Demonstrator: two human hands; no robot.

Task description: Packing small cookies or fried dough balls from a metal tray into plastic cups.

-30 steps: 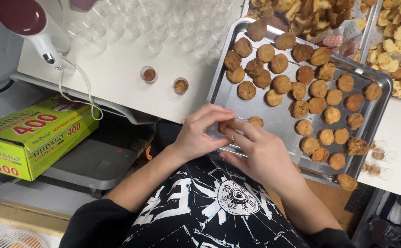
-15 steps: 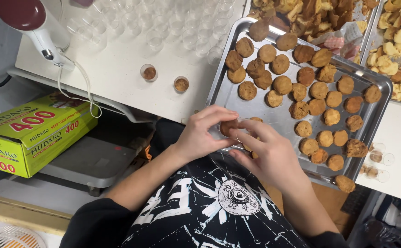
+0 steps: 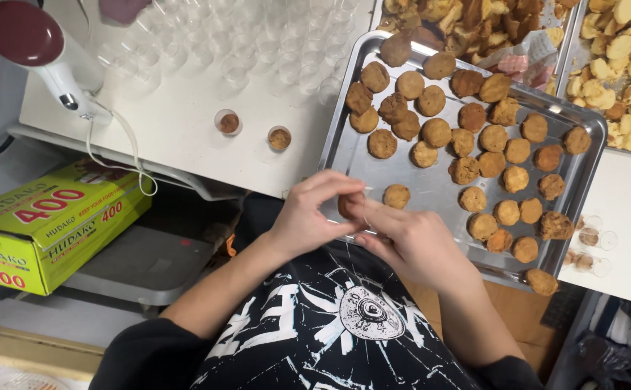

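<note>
Over the tray (image 3: 431, 189) edge, both hands (image 3: 362, 227) pinch a brown round (image 3: 349, 206) — orientation seemingly unclear.

Two bare hands meet in front of the person's chest, seen from above.

The left hand (image 3: 308, 217) comes in from the lower left on a bare forearm, its fingers curled and fingertips bunched in a pinch. The right hand (image 3: 409, 242) reaches up from the lower right, back of the hand upward, its fingers extended toward the left hand's. The fingertips of both hands touch, closed together on something small. Both forearms angle inward, forming a V shape.
</note>
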